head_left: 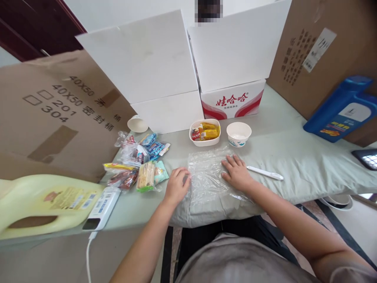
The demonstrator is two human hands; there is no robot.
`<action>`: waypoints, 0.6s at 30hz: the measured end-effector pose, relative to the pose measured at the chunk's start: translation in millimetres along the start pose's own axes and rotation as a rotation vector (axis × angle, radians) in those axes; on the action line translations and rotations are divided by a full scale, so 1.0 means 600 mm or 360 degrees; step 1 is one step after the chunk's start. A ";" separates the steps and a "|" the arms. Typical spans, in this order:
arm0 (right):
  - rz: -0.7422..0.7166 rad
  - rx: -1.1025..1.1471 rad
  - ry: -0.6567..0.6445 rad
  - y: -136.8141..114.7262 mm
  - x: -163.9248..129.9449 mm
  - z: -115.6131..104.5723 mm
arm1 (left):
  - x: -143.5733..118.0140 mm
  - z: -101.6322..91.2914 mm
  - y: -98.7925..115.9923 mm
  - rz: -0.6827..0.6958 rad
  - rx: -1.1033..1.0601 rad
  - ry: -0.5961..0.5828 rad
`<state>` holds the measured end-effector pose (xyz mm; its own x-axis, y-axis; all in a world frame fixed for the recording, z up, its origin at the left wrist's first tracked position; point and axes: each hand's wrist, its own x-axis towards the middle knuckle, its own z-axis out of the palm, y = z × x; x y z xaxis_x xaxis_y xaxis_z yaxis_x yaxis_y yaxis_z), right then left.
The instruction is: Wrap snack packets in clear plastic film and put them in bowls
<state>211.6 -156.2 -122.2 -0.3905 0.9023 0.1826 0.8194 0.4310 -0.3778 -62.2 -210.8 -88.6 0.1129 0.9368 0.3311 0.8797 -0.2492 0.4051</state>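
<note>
A clear plastic bag [204, 179] lies flat and wrinkled on the cloth-covered table in front of me. My left hand [177, 184] is at its left edge, fingers curled and thumb close to them, pinching the film. Flat on the bag's right side rests my right hand [237, 173], with its fingers spread. Just right of that hand is a slim white tool [266, 173], whose kind I cannot make out. Behind the bag stand a white oval tub [205, 144] holding yellow and red snack packets [209, 133], and a white paper bowl [239, 137].
Packaged snacks [147, 151] are piled at left, near a tipped paper bowl [138, 124]. A yellow jug [50, 204] and white power bank [101, 208] with cable lie front left. White boxes [232, 100] stand behind; a blue bottle [341, 110] and phone [366, 158] are right.
</note>
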 end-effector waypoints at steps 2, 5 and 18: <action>-0.0020 0.0258 0.0099 0.016 -0.002 -0.020 | -0.035 -0.022 0.008 0.0225 -0.0289 -0.0155; 0.0034 0.0642 0.0297 0.040 -0.022 -0.062 | -0.088 -0.036 0.031 0.0441 -0.0364 -0.0520; -0.0661 0.0139 -0.0551 0.079 -0.215 -0.091 | -0.164 -0.030 0.037 0.0381 -0.0384 -0.0296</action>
<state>323.8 -252.6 -113.8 -0.8011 0.5979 0.0284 0.5348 0.7363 -0.4145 -62.2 -313.1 -96.9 0.4030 0.8682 0.2894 0.6868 -0.4959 0.5314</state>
